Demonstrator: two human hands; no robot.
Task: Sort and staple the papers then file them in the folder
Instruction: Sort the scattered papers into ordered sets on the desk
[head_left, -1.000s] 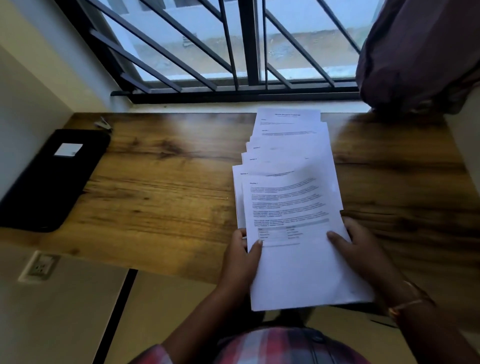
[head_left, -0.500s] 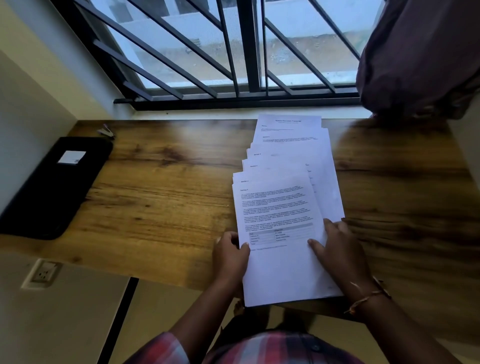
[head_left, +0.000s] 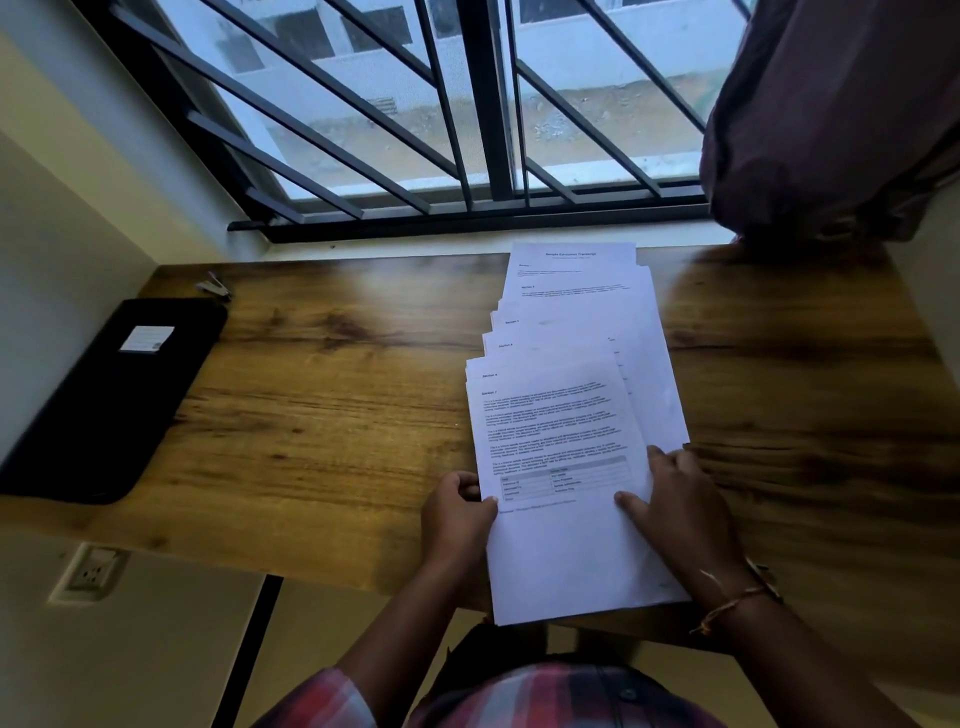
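Pinching the left edge of the top sheet (head_left: 561, 467) with the left hand (head_left: 457, 512), thumb on the printed face and fingers curled underneath. Pressing on the right side of the same sheet with the right hand (head_left: 675, 509), fingers fairly straight and a little spread, tips near the sheet's right edge. So: held between the two hands, long axis running straight away from the body toward the window (head_left: 467, 104), near end hanging over the front edge of the desk (head_left: 337, 415).

Under and beyond that sheet, more papers (head_left: 576, 312) fanned out in steps, each set a little farther back, headings showing, the farthest reaching the sill. Same long axis, leaning slightly to the right.

Probably sorted into order but not yet squared up. Next, most likely, a gathering of the fan toward the body into one stack, that is, a pull along the long axis, with both hands already at the near end.

After that, a reach well to the left. Stapler (head_left: 214, 287) at the far left corner of the desk, just beyond the far end of the folder (head_left: 109, 400). Folder black, closed, lying along the left side with a white label (head_left: 147, 339) on top. Both well apart from the papers and clearly nearer the left hand; awkward for the right, with the stack in the way. No staple visible in any sheet.
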